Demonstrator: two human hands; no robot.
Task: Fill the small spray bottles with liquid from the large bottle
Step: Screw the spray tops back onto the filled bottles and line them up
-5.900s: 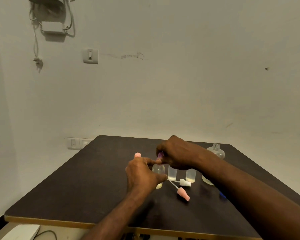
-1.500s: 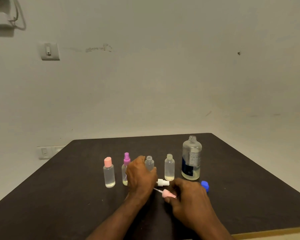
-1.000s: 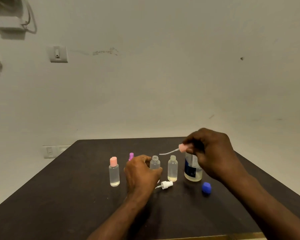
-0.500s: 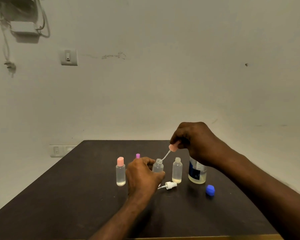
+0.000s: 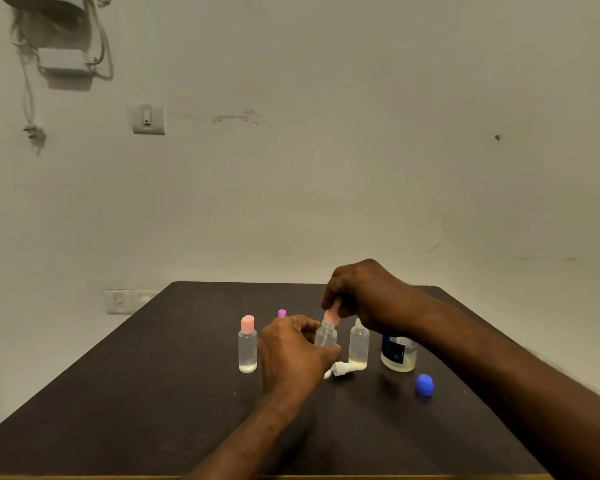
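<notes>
My left hand [image 5: 293,351] grips a small clear spray bottle [image 5: 326,336] standing on the dark table [image 5: 136,393]. My right hand [image 5: 361,294] pinches a pink spray cap [image 5: 332,315] sitting on that bottle's neck. To the left stands a bottle with a pink cap [image 5: 247,344]. Behind my left hand a purple cap [image 5: 282,313] shows; its bottle is hidden. An uncapped small bottle [image 5: 359,346] stands to the right. The large bottle [image 5: 398,353] is partly hidden by my right forearm.
A white spray cap [image 5: 342,368] lies on the table in front of the bottles. A blue cap [image 5: 424,384] lies right of the large bottle. The wall behind carries a switch [image 5: 148,118] and sockets [image 5: 125,301].
My right hand lifted the pink spray cap from the table, fed its tube into the bottle held by my left hand, and lowered the cap onto the neck.
</notes>
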